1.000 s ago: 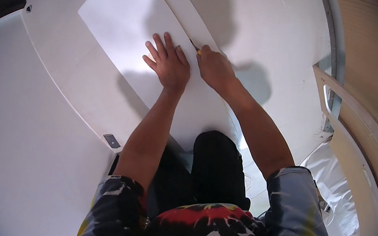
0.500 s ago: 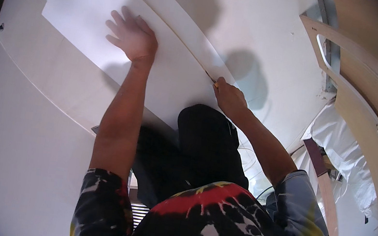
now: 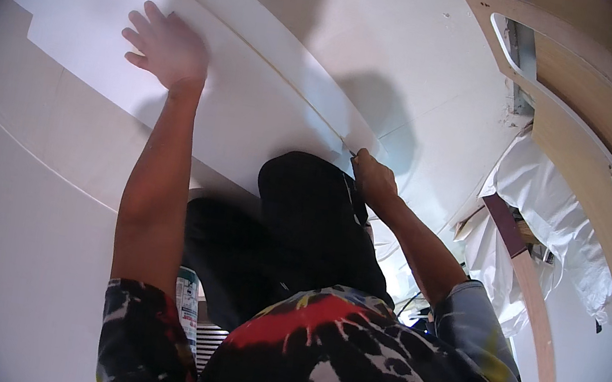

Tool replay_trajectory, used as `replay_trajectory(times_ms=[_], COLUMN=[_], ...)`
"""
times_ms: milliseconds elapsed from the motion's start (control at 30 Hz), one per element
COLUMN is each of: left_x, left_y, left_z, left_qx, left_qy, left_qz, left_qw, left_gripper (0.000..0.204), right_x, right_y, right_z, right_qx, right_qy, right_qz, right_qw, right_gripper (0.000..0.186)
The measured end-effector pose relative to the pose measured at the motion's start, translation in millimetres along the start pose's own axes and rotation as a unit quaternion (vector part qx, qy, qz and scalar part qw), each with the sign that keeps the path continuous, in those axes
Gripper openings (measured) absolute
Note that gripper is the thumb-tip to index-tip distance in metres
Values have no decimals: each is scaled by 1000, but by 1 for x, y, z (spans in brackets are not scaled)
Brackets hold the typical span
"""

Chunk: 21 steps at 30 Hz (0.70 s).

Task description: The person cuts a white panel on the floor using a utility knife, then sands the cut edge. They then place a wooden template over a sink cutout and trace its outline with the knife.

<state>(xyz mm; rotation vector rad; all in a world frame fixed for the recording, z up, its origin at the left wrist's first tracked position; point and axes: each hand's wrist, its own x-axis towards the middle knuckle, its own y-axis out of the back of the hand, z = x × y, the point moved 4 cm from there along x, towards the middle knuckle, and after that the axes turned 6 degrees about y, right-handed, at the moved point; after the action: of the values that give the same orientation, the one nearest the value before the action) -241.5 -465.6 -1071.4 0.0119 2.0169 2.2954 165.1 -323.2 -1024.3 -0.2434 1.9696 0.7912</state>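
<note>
A large white panel point(image 3: 244, 130) lies in front of me, with a stepped notch in its left edge. Along it runs a long, slightly curved tan line point(image 3: 265, 65), like a cut or groove. My left hand point(image 3: 167, 50) rests flat on the panel, fingers spread, with nothing in it. At the lower right end of the line, my right hand point(image 3: 375, 182) is closed around a small knife point(image 3: 353, 153). Only its thin dark tip shows; my fingers hide the handle. My dark-trousered knee point(image 3: 314, 192) is beside the panel's near edge.
Curved tan wooden panels point(image 3: 571, 163) with cut-out slots stand at the right. Below them hang crumpled white plastic sheeting point(image 3: 549, 204) and a wooden strip point(image 3: 536, 320). A printed container point(image 3: 187, 308) stands by my left sleeve. Shadows fall across the pale surface beyond.
The view has shifted, moving the panel and left hand leftward in the picture. My right hand has drawn the knife along, toward me, and the tan line reaches further down the panel.
</note>
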Motion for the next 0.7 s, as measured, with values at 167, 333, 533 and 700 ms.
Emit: replay_trajectory(times_ms=[167,333,533,700], left_x=[-1,-1,0,-2], left_y=[1,6,-3,-6], left_z=[1,8,2,-11], left_qx=[30,69,2,-43], left_qy=[-18,-48,-57,-24], left_qz=[30,44,54,35], left_qw=[999,996,997,998], left_gripper=[49,45,48,55], right_x=[0,3,-61,22], right_y=[-12,-22,-43,75], right_z=[12,21,75,-58], right_qx=[13,33,13,174], right_qy=[24,31,0,32], right_qz=[58,81,51,226], right_qw=[998,996,999,958], right_gripper=[17,17,15,18])
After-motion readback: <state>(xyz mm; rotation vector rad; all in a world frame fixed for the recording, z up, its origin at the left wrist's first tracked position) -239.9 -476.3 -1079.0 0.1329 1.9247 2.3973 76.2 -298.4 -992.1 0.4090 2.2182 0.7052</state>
